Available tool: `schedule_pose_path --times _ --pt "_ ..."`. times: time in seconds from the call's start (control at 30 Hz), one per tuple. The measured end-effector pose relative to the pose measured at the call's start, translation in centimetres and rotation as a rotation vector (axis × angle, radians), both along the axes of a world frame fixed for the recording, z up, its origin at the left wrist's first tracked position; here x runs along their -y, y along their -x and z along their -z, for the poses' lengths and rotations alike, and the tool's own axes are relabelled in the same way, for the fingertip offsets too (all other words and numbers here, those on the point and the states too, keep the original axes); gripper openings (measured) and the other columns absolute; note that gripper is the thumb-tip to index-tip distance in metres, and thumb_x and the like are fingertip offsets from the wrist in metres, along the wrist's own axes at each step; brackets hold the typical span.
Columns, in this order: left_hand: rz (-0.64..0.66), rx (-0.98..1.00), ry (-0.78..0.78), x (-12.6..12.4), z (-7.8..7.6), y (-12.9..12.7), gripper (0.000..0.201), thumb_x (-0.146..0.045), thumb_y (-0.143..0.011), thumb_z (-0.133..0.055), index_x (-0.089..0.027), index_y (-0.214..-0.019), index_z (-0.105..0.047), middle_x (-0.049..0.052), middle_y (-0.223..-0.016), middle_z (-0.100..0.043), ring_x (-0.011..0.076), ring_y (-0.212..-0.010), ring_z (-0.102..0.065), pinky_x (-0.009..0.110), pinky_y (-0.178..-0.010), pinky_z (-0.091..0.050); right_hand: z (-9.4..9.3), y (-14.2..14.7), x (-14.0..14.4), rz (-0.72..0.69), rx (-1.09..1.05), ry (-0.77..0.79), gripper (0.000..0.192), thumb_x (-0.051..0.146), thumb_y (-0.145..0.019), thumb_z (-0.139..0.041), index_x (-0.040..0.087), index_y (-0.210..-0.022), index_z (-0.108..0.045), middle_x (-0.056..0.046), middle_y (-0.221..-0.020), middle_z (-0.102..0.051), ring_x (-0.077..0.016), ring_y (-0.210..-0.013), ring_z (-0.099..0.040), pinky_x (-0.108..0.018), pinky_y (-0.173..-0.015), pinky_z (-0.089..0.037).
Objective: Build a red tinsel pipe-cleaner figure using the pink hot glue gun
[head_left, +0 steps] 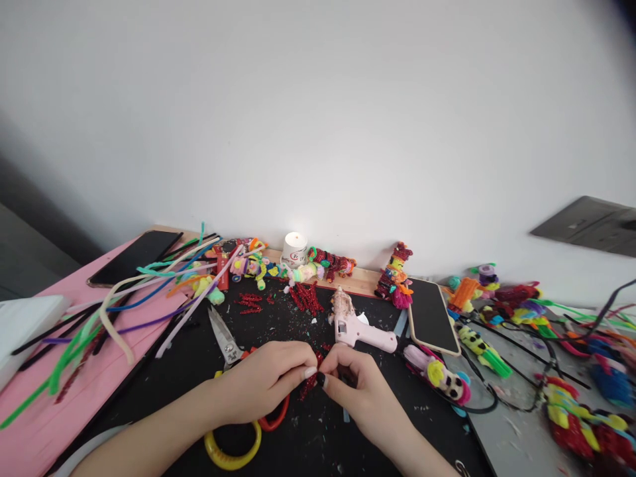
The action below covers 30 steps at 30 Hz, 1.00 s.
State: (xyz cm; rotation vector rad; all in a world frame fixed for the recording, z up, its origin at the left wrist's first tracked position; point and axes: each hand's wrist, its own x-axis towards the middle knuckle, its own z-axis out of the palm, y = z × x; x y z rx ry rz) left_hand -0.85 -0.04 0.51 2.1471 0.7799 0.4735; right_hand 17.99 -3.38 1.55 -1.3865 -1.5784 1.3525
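Over the black mat, my left hand (pixel 281 379) and my right hand (pixel 358 387) meet with thumb and forefinger pinched. Between the fingertips is a short piece of red tinsel pipe cleaner (pixel 308 387), partly hidden by the fingers. Scissors (pixel 226 341) with one red and one yellow handle loop lie beneath and beside my left hand, blades pointing away. Just beyond my right hand rests a pink hot glue gun (pixel 368 332) on its side. Cut red tinsel pieces (pixel 307 298) form a pile farther back, with a smaller group (pixel 249 303) to its left.
Loose colored pipe cleaners (pixel 119 311) spread over a pink surface (pixel 44 430) at left, near a dark phone (pixel 136 257). A paper cup (pixel 294 249) and a red pipe cleaner figure (pixel 396 275) stand by the wall. Another phone (pixel 434 317), cables and several figures (pixel 571 417) occupy the right.
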Motion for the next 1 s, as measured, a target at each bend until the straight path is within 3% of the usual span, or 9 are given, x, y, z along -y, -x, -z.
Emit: schedule_pose_path --times 0.57,0.87,1.0 --pt "-0.004 -0.004 -0.009 0.14 -0.05 0.00 0.017 -0.015 -0.093 -0.037 -0.018 -0.082 -0.050 -0.002 -0.077 -0.053 0.0118 -0.070 -0.048 0.021 -0.066 -0.035 0.18 0.13 -0.03 -0.002 0.007 -0.025 0.007 0.014 -0.075 -0.057 0.017 -0.068 -0.058 0.004 -0.065 -0.046 -0.0118 -0.064 -0.043 -0.024 -0.061 -0.034" --pt "-0.032 0.019 -0.050 -0.02 -0.19 0.28 0.016 -0.018 -0.094 -0.037 -0.019 -0.088 -0.052 -0.002 -0.079 -0.055 0.0115 -0.071 -0.050 0.021 -0.067 -0.036 0.01 0.18 -0.13 0.063 -0.015 -0.018 0.007 0.015 -0.075 -0.055 0.016 -0.069 -0.057 0.004 -0.061 -0.045 -0.0111 -0.060 -0.041 -0.023 -0.056 -0.032" --pt "-0.055 0.017 -0.057 0.07 -0.05 0.40 0.009 -0.026 -0.091 -0.045 -0.020 -0.092 -0.052 -0.004 -0.074 -0.053 0.0096 -0.059 -0.046 0.020 -0.058 -0.035 0.04 0.18 -0.14 0.103 -0.009 -0.037 0.008 0.018 -0.076 -0.055 0.015 -0.069 -0.057 0.004 -0.061 -0.046 -0.0111 -0.059 -0.041 -0.023 -0.056 -0.032"
